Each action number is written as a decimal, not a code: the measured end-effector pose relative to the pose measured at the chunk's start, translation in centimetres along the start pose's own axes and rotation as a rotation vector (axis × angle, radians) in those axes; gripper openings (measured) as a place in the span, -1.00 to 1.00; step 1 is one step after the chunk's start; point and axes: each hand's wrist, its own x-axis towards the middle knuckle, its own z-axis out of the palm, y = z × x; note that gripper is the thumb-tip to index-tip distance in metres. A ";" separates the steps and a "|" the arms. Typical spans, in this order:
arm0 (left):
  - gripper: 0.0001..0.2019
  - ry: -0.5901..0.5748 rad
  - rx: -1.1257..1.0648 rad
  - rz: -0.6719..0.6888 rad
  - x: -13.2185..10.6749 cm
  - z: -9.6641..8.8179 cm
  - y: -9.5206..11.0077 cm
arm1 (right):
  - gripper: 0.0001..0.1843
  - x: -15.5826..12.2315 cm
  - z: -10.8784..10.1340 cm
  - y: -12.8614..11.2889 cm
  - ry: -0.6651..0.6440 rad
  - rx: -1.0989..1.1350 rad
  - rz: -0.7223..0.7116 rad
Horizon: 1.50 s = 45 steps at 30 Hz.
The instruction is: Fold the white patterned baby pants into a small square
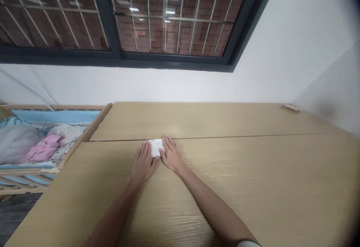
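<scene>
A small white folded piece (155, 147), paper or cloth, lies on the light wooden table (253, 172) near the seam between its two boards. My left hand (143, 162) lies flat with fingers stretched out, covering the piece's left edge. My right hand (170, 154) also lies flat, fingers extended, pressing on its right edge. The two hands meet at the thumbs just below the white piece.
A wooden crib (84, 136) with pink, white and grey cloths stands against the table's left side. A small flat object (291, 107) rests at the far right of the table. Behind are a white wall and a barred window (118, 18).
</scene>
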 end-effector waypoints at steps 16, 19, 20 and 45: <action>-0.29 -0.009 -0.095 0.031 0.3 -0.7 -1.9 | -0.18 -0.2 -0.5 0.7 -0.020 0.125 -0.083; -0.41 0.025 -0.108 0.005 0.6 -0.6 -1.9 | -0.28 0.0 -0.2 1.2 0.040 0.168 -0.098; -0.45 0.027 -0.107 0.005 0.7 -0.6 -1.8 | -0.32 0.1 -0.2 1.2 0.050 0.167 -0.109; -0.75 -0.102 -0.153 -0.386 -1.0 -5.1 3.1 | -0.58 8.3 -1.1 1.2 -0.221 0.324 -0.009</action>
